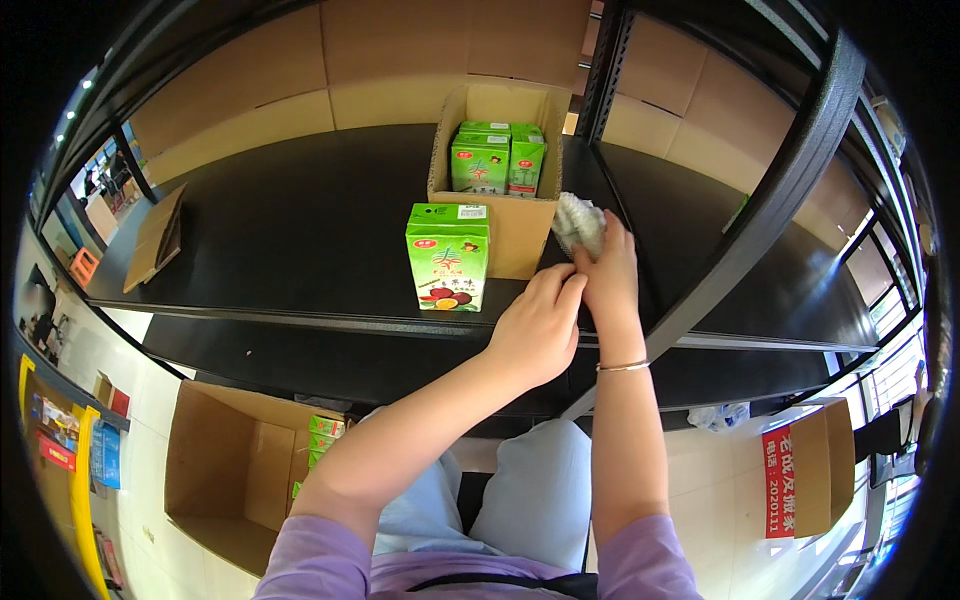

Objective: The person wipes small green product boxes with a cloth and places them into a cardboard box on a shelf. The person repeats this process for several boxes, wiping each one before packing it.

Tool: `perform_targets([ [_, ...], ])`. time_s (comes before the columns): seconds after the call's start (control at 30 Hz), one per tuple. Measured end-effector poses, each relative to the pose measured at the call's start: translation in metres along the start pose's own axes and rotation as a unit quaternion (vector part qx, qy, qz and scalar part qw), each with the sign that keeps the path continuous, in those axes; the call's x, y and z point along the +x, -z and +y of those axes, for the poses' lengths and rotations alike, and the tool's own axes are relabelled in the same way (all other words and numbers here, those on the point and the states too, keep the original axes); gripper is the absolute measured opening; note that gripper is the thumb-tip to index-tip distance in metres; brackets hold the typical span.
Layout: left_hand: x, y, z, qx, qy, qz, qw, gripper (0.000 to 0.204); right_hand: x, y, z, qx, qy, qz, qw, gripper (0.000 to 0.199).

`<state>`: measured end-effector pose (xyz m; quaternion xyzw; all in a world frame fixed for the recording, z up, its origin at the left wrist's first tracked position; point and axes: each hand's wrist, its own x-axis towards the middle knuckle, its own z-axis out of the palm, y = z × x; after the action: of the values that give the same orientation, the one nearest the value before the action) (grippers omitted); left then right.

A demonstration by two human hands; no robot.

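My right hand (pixel 608 268) grips a crumpled wad of clear plastic wrap (pixel 580 222) beside the right wall of an open cardboard box (pixel 522 232) on the black shelf (pixel 300 225). My left hand (pixel 538 322) rests at the shelf's front edge, fingers curled, touching the right hand's wrist side; whether it holds anything is unclear. Inside the box stand green drink cartons (pixel 495 158). One green drink carton (pixel 448 256) stands alone on the shelf just left of the box's front.
A black upright post (pixel 770 190) rises at the right of the shelf. On the floor at lower left sits an open cardboard box (pixel 225 470) holding more green cartons. A flattened cardboard piece (pixel 155 240) lies at the shelf's left end.
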<state>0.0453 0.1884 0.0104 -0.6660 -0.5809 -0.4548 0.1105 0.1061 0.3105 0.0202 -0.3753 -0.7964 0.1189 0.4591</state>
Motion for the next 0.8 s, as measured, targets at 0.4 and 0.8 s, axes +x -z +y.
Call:
perform_targets([
  [0.4,0.001,-0.003,0.0,0.015,0.053,-0.021,0.998,0.045,-0.035,0.029,-0.021,-0.023,0.013,0.02,0.999,0.033],
  [0.8,-0.025,0.018,0.005,-0.288,0.065,0.066,0.953,0.042,-0.109,0.084,-0.02,0.391,-0.032,-0.088,0.915,0.028],
])
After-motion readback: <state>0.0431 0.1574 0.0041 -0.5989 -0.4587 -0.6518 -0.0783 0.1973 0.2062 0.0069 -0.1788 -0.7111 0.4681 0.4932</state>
